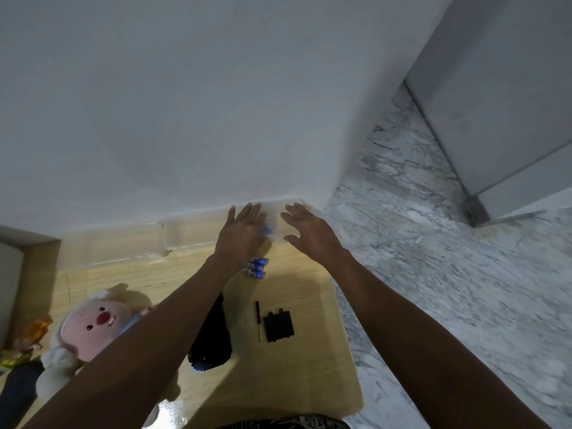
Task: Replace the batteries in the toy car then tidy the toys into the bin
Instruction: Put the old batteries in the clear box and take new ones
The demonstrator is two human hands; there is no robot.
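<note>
Fingers of the left hand straight, spread, reaching toward the far edge of the wooden table where it meets the white wall. A blurred blue item shows between the two hands, just at the left hand's thumb side; cannot tell whether the hand grasps it or only touches it. Right hand beside it, fingers loosely spread and relaxed, nothing seen in its grasp.

A clear plastic bin, hard to make out, stands along the wall at the table's far edge; both hands are at its right end.

Blue batteries lie together on the table just below the left wrist. Nearer the person, a small screwdriver lies just beside a black battery cover, apart from it by a narrow gap. The toy car, dark, lies partly hidden under the left forearm, a bit of blue at its near end.

Pink-faced plush toy at table's left, face up, partly under the same forearm. An orange toy past it at the left edge. Marble floor to the right of the table.
</note>
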